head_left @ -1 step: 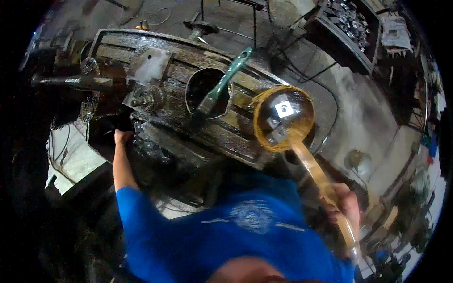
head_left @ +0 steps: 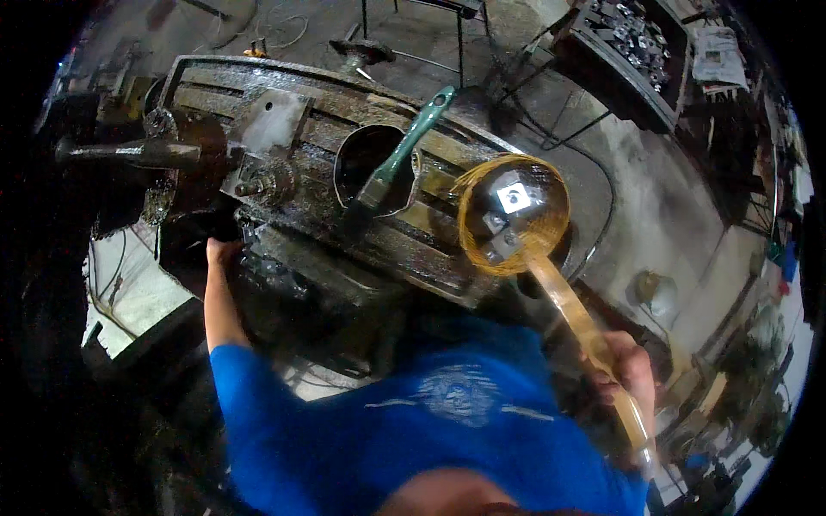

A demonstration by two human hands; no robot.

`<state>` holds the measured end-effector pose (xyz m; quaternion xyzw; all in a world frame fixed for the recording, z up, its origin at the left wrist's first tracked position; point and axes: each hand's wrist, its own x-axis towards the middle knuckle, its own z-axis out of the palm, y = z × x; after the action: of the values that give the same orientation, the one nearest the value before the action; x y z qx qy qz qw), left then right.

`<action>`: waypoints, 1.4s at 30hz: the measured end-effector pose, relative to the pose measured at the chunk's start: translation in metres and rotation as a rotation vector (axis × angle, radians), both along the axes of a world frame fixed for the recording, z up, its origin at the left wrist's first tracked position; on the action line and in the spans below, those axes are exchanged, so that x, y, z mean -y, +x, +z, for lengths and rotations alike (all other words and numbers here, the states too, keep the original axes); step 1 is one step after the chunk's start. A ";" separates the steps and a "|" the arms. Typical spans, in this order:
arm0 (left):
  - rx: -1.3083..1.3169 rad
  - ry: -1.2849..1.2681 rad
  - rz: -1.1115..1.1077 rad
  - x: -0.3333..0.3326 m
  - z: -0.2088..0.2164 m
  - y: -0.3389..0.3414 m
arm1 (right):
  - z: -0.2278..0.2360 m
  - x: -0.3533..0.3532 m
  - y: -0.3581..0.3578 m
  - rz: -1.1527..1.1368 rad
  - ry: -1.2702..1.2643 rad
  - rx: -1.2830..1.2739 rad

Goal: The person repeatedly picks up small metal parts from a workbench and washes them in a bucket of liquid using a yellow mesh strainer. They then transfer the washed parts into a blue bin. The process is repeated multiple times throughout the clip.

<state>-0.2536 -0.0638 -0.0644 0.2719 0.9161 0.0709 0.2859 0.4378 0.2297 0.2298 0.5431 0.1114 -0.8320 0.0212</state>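
Note:
In my right hand (head_left: 626,368) is the flat wooden handle of a round strainer (head_left: 557,193); the fingers are wrapped round it. Yellowish wire binds the strainer's rim, and several square metal pieces (head_left: 513,198) with holes lie in its bowl. It hangs over the right end of a grooved, oily machine table (head_left: 370,107). At the left, my left hand (head_left: 222,250) reaches to the dark front side of the machine, below a round metal fixture (head_left: 268,179). Its fingers are lost in shadow, so any grip there is hidden.
A dark round pot (head_left: 357,168) stands on the machine table, with a green-handled brush (head_left: 411,142) leaning across it. Left of it sits a grey metal block (head_left: 274,120). A bin of metal pieces (head_left: 632,39) stands at the far right, beside a whitish sack (head_left: 719,58).

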 end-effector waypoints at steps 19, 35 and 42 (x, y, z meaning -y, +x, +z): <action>-0.675 -0.597 -1.043 0.023 -0.035 -0.035 | -0.011 0.012 0.011 -0.095 0.004 -0.186; -0.555 -0.083 0.344 -0.059 0.126 0.084 | -0.015 0.008 0.018 -0.030 -0.032 -0.263; -0.651 0.207 0.299 -0.061 0.177 0.168 | -0.009 -0.007 0.016 0.110 0.073 -0.268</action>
<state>-0.0858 -0.0027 0.1126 0.1710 0.9767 0.1137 -0.0628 0.4541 0.2363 0.2203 0.4207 0.1730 -0.8900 0.0317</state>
